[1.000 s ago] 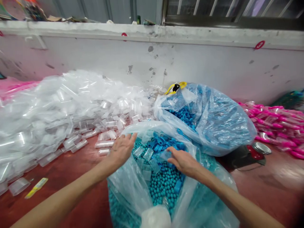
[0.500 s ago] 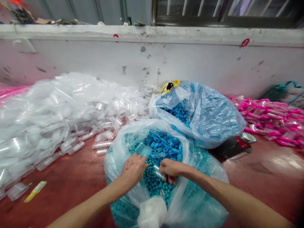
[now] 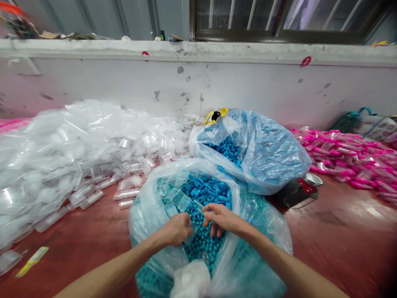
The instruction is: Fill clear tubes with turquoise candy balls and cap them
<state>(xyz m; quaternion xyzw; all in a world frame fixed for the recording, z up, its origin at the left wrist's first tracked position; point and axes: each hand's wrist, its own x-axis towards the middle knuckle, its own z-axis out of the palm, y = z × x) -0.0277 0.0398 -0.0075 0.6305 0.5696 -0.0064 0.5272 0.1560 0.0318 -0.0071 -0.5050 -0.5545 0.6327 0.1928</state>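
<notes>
Turquoise beads (image 3: pixel 201 240) lie in open plastic bag (image 3: pixel 145 207), below and btwn the 2 hands. L hand (image 3: pixel 179 229) is curled over the beads, fingers bent inward; if it grips smth., I cannot tell. R hand (image 3: pixel 221 218) is loosely open, its fingers bent and apart, near the blue pcs (image 3: pixel 206 191). Clear sleeves (image 3: pixel 180 200) lie also in this bag, just beyond L hand. Big clear heap (image 3: pixel 89 140) is left of L hand; pink pcs (image 3: pixel 344 157) are well right of R hand.
</notes>
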